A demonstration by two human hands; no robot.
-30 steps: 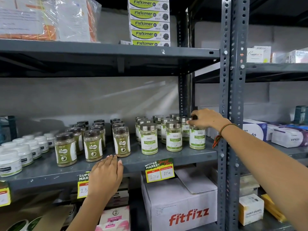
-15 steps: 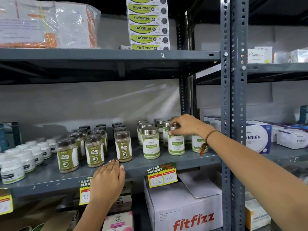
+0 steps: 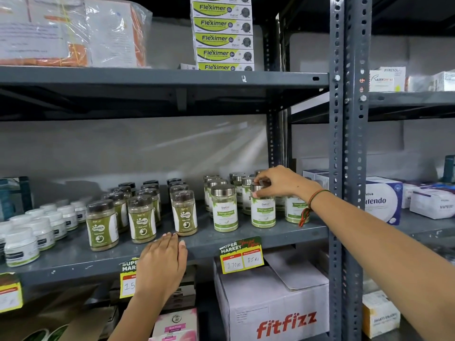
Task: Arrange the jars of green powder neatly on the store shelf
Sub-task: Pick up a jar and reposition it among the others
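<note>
Several jars of green powder with silver lids and white-green "Moringa Leaves" labels stand in rows on the grey middle shelf (image 3: pixel 258 236). My right hand (image 3: pixel 278 180) grips the silver lid of the middle front jar (image 3: pixel 263 211). Another front jar (image 3: pixel 225 209) stands to its left, and a third (image 3: pixel 294 210) is partly hidden behind my right wrist. My left hand (image 3: pixel 163 264) rests flat on the shelf's front edge, fingers together, holding nothing, just below a dark-lidded Gaska jar (image 3: pixel 184 212).
Rows of dark-lidded Gaska jars (image 3: pixel 102 226) and small white tubs (image 3: pixel 22 246) fill the shelf's left part. A perforated steel upright (image 3: pixel 347 168) stands right of my arm. Price tags (image 3: pixel 242 255) hang from the edge. A fitfizz carton (image 3: pixel 275 308) sits below; Fleximer boxes (image 3: pixel 222 38) are stacked above.
My right hand moved left from the rightmost front jar to the middle front jar and now grips its lid. My left hand stayed on the shelf edge.
</note>
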